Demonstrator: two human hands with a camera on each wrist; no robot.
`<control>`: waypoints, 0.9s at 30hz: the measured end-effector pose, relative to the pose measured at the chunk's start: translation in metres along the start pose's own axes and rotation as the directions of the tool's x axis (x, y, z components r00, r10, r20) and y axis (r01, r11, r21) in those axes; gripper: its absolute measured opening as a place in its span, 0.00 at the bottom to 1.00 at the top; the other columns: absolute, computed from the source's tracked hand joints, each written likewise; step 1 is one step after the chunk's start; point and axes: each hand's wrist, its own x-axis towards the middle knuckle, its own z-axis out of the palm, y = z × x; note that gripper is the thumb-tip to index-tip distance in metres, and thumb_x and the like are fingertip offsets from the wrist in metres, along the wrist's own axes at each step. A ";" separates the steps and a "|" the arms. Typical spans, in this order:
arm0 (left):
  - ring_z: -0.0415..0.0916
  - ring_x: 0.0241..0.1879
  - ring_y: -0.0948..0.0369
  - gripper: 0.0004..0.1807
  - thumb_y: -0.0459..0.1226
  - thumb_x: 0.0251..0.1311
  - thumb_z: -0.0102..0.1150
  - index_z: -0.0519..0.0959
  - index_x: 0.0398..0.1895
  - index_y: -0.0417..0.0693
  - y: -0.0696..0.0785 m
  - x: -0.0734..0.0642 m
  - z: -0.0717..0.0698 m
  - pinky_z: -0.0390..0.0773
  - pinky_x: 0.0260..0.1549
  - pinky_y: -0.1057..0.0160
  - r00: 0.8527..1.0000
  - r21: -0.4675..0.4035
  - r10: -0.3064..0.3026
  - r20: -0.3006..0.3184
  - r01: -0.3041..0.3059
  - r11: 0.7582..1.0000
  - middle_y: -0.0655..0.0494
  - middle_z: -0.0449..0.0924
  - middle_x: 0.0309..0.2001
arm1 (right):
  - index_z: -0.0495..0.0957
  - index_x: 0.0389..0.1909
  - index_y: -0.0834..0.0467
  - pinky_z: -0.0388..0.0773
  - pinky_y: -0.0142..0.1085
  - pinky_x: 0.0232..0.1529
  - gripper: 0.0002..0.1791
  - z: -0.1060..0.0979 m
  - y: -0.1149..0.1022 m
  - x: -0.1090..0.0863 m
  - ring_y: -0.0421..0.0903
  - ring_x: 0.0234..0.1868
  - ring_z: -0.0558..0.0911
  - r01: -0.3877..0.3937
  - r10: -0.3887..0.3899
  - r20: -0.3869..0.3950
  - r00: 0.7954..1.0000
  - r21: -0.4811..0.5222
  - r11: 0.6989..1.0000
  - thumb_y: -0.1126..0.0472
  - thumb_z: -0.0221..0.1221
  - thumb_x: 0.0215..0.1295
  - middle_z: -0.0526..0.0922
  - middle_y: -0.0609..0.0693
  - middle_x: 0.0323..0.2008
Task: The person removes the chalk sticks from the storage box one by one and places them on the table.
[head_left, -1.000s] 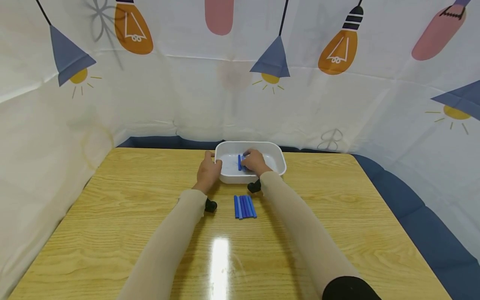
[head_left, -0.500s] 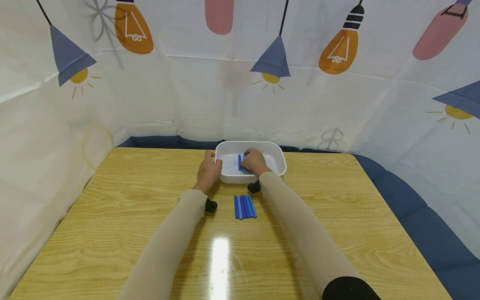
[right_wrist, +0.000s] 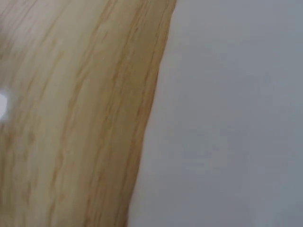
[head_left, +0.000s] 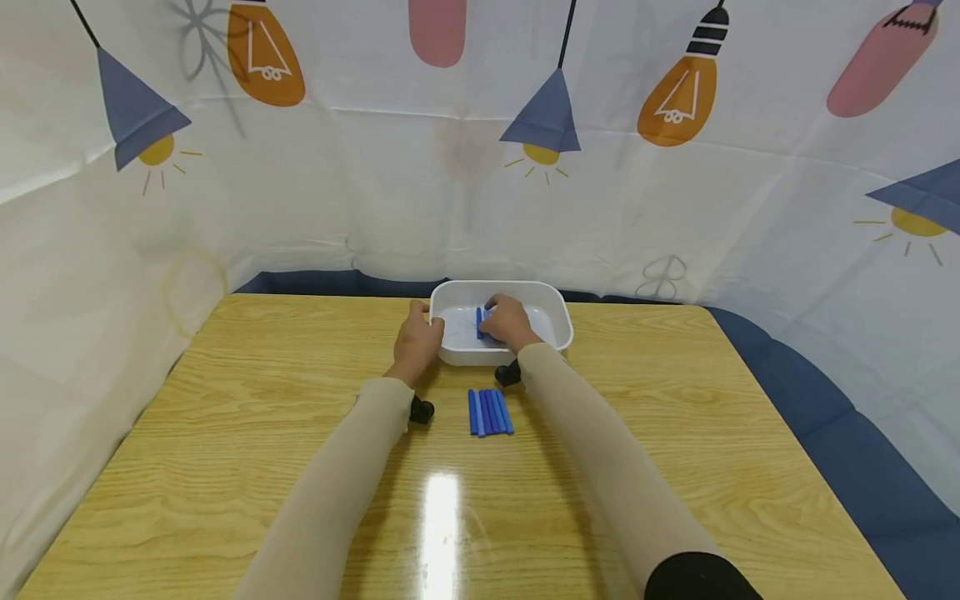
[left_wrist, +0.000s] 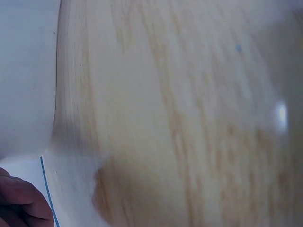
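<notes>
A white rectangular tray [head_left: 553,321] stands at the far side of the table. My left hand [head_left: 417,342] holds its left end, thumb toward the near corner; part of that hand's curled fingers [left_wrist: 26,201] shows low in the left wrist view. Inside the tray, my right hand [head_left: 510,323] pinches at slim blue sticks, their lower ends covered by its fingers. One blue stick [head_left: 479,323] lies just left of those fingertips. On the table in front, several blue sticks [head_left: 491,412] lie side by side in a row. The right wrist view has only tray wall [right_wrist: 222,123] and wood.
The wooden table [head_left: 262,467] carries a bright light reflection near its front. Behind it hangs a white cloth [head_left: 337,183] printed with lamps and bulbs. Dark blue material [head_left: 817,417] runs along the back and right edges.
Both hands and the tray stay in nearly the same place. The right fingers shift very slightly at the sticks in the tray.
</notes>
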 end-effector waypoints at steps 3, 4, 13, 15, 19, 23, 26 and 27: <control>0.72 0.48 0.52 0.25 0.48 0.65 0.41 0.59 0.63 0.52 0.000 0.001 0.000 0.73 0.46 0.54 1.000 -0.001 -0.002 0.001 0.002 1.000 0.46 0.75 0.54 | 0.73 0.56 0.57 0.76 0.39 0.43 0.25 0.001 0.001 0.002 0.50 0.42 0.77 0.004 -0.004 -0.004 1.000 0.007 1.000 0.60 0.65 0.55 0.78 0.55 0.47; 0.72 0.48 0.52 0.25 0.48 0.65 0.41 0.59 0.63 0.52 0.000 0.001 0.000 0.73 0.46 0.54 1.000 -0.003 -0.004 0.003 0.004 1.000 0.46 0.75 0.53 | 0.73 0.55 0.57 0.76 0.38 0.43 0.25 0.001 0.001 0.002 0.49 0.42 0.77 0.004 -0.004 -0.008 1.000 0.010 1.000 0.60 0.65 0.55 0.78 0.54 0.47; 0.72 0.50 0.52 0.24 0.46 0.66 0.42 0.59 0.64 0.51 0.004 -0.001 -0.001 0.74 0.49 0.53 0.999 -0.027 -0.032 0.016 0.032 0.999 0.45 0.74 0.56 | 0.74 0.55 0.56 0.76 0.38 0.39 0.24 -0.002 0.004 -0.001 0.48 0.40 0.78 0.033 -0.028 -0.040 0.999 0.137 0.990 0.61 0.63 0.55 0.80 0.54 0.44; 0.72 0.50 0.51 0.24 0.46 0.66 0.42 0.59 0.64 0.51 0.004 -0.001 -0.002 0.74 0.50 0.52 0.999 -0.028 -0.035 0.020 0.036 0.999 0.45 0.74 0.56 | 0.74 0.55 0.55 0.76 0.36 0.36 0.24 -0.003 0.004 -0.001 0.47 0.37 0.78 0.038 -0.030 -0.048 0.998 0.164 0.986 0.61 0.63 0.56 0.80 0.54 0.43; 0.71 0.51 0.51 0.25 0.45 0.66 0.42 0.59 0.64 0.49 0.004 -0.001 -0.002 0.73 0.51 0.52 1.000 -0.043 -0.021 0.018 0.021 0.999 0.45 0.74 0.55 | 0.73 0.57 0.54 0.76 0.34 0.29 0.25 -0.003 0.002 -0.001 0.45 0.31 0.78 0.036 -0.021 -0.065 0.998 0.252 0.967 0.61 0.63 0.57 0.80 0.54 0.41; 0.71 0.52 0.51 0.25 0.45 0.65 0.41 0.59 0.64 0.48 0.003 0.000 -0.003 0.73 0.52 0.52 1.000 -0.062 -0.003 0.011 0.004 0.998 0.44 0.73 0.56 | 0.73 0.58 0.54 0.78 0.33 0.28 0.26 -0.005 0.000 -0.001 0.44 0.31 0.78 0.041 -0.021 -0.066 0.998 0.315 0.948 0.61 0.62 0.57 0.80 0.54 0.41; 0.71 0.52 0.52 0.26 0.45 0.65 0.42 0.59 0.65 0.48 0.003 0.000 -0.003 0.73 0.52 0.52 1.000 -0.053 -0.003 0.025 0.005 0.999 0.44 0.73 0.57 | 0.73 0.59 0.54 0.79 0.34 0.29 0.26 -0.007 -0.001 -0.001 0.45 0.33 0.78 0.031 -0.012 -0.059 0.998 0.341 0.940 0.62 0.62 0.57 0.80 0.55 0.42; 0.71 0.52 0.52 0.26 0.46 0.66 0.42 0.59 0.65 0.49 0.003 0.001 -0.003 0.74 0.52 0.52 1.000 -0.044 -0.004 0.031 0.006 0.999 0.45 0.73 0.57 | 0.73 0.59 0.53 0.80 0.34 0.30 0.26 -0.007 -0.001 -0.001 0.45 0.33 0.78 0.027 -0.007 -0.060 0.998 0.343 0.939 0.62 0.62 0.57 0.80 0.55 0.42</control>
